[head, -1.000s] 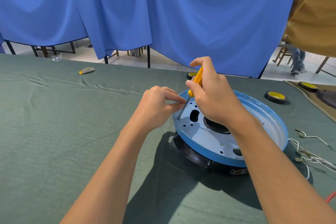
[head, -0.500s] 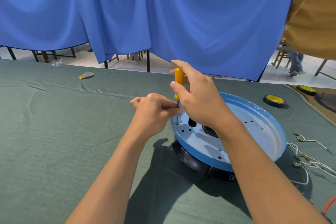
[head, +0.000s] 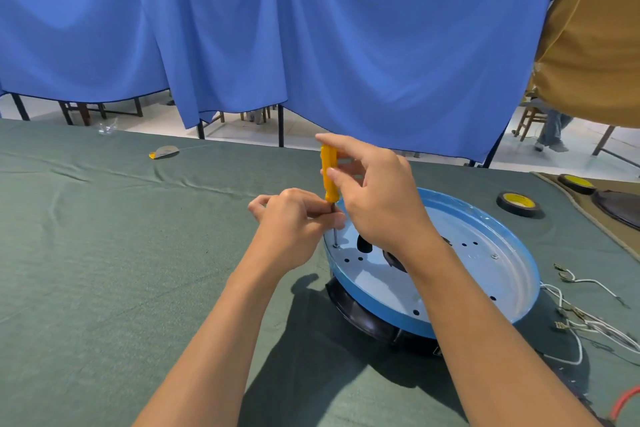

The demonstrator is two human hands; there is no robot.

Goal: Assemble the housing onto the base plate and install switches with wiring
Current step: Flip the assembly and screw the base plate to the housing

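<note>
My left hand pinches the thin shaft of a yellow screwdriver, upright at the left edge of the blue base plate on the tabletop; my right hand grips its handle. The plate looks stiff: steady it by the rim.

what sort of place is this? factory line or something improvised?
Probably an improvised assembly station in a curtained-off hall, not a factory line: a green-clothed table, blue curtains hung as dividers, wooden chairs beyond them, tape roll and loose wires lying out.
</note>
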